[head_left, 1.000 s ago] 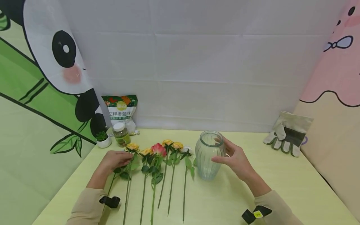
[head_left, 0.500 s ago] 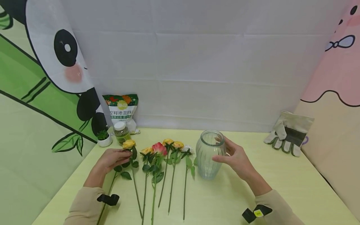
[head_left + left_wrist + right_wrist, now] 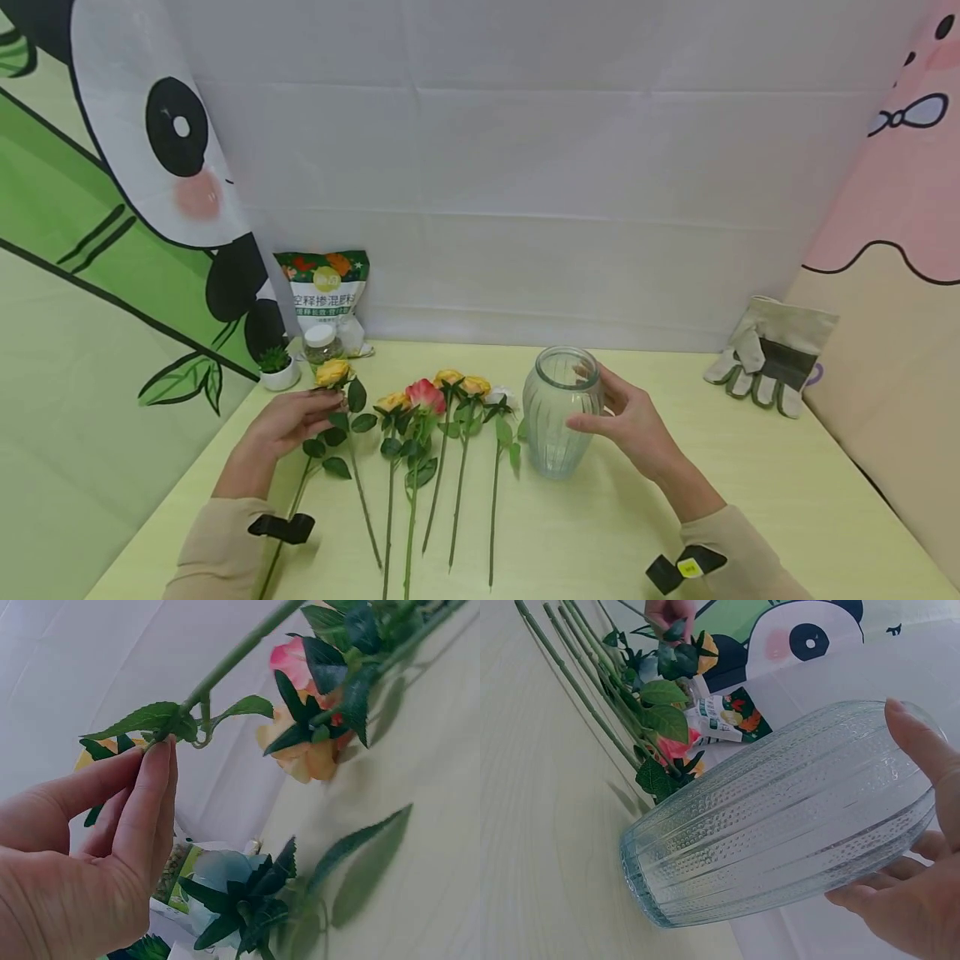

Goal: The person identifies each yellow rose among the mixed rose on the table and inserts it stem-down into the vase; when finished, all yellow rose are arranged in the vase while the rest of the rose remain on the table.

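Observation:
My left hand [image 3: 288, 429] pinches a yellow rose [image 3: 332, 372] by its stem, just beneath the bloom. The stem slants down toward the table, and in the left wrist view the bloom is mostly hidden behind my fingers. A pale blue rose [image 3: 225, 870] lies below that hand. With thumb and fingers around its side, my right hand [image 3: 633, 429] grips a ribbed clear glass vase [image 3: 558, 425], which stands upright on the table. Between the hands lie a pink-red rose [image 3: 425, 397], several yellow roses [image 3: 475, 386] and a white flower [image 3: 501, 397], stems toward me.
At the back left stand a fertilizer bag [image 3: 327, 292], a lidded jar [image 3: 321, 340] and a small potted plant [image 3: 277, 368]. Work gloves [image 3: 765, 358] lie at the back right. A white curtain [image 3: 525, 167] hangs behind the table.
My left hand has lifted the yellow rose off the row and shifted it a little left, its stem swinging into a slant. The right hand and vase stay in place.

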`<action>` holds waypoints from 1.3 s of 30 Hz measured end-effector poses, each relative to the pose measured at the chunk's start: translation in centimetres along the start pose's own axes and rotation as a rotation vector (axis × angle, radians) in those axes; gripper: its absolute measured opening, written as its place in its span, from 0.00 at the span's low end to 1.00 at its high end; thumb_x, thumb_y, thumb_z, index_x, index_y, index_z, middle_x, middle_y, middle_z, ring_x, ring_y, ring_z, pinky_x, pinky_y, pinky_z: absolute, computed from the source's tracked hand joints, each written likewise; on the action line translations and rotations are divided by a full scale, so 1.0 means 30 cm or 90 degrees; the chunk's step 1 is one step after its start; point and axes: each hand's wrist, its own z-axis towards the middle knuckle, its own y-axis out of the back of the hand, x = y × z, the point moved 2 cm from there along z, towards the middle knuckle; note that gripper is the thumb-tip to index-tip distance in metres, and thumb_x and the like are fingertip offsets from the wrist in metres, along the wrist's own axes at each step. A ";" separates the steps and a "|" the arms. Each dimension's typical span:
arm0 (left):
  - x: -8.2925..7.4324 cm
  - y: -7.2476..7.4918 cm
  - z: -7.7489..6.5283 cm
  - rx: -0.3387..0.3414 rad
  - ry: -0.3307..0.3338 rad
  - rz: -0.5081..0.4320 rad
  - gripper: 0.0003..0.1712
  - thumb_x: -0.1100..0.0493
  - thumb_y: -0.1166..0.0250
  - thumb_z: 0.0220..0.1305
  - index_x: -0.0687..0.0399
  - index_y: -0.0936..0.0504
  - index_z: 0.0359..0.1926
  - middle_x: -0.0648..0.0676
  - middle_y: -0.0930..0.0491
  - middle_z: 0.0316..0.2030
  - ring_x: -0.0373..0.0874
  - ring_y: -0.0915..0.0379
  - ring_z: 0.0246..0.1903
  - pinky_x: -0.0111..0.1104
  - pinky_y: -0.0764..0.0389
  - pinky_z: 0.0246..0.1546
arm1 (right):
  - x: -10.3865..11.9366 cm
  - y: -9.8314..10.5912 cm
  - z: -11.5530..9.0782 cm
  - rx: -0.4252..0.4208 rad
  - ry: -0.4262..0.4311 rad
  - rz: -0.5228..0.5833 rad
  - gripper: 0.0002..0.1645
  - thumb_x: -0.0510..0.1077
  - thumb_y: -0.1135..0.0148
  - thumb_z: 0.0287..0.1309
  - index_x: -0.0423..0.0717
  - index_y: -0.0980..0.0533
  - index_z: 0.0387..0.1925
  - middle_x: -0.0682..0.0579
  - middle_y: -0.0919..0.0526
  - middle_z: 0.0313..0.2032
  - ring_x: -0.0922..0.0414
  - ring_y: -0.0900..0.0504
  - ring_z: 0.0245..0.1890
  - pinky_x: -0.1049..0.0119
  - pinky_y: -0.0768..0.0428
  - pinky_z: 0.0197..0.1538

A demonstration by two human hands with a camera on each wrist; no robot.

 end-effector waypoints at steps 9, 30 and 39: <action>-0.051 -0.017 -0.023 0.008 -0.035 -0.171 0.16 0.68 0.48 0.77 0.53 0.14 0.38 0.49 0.15 0.39 0.38 0.17 0.41 0.27 0.16 0.43 | -0.001 0.000 0.000 0.005 0.007 0.014 0.55 0.39 0.24 0.53 0.52 0.44 0.78 0.48 0.34 0.72 0.44 0.36 0.71 0.44 0.30 0.65; -0.184 -0.230 -0.112 0.011 -0.116 -0.451 0.12 0.71 0.46 0.74 0.61 0.15 0.41 0.54 0.20 0.41 0.43 0.20 0.40 0.28 0.16 0.43 | -0.009 0.002 0.000 0.006 0.012 0.022 0.55 0.38 0.24 0.53 0.51 0.43 0.77 0.47 0.34 0.72 0.45 0.36 0.70 0.51 0.27 0.64; -0.215 -0.303 -0.139 0.059 -0.201 -0.564 0.15 0.73 0.49 0.74 0.66 0.15 0.39 0.58 0.17 0.37 0.46 0.18 0.37 0.30 0.14 0.39 | -0.011 0.000 0.004 0.008 0.001 0.030 0.54 0.40 0.23 0.52 0.52 0.42 0.77 0.47 0.33 0.71 0.46 0.35 0.70 0.63 0.23 0.59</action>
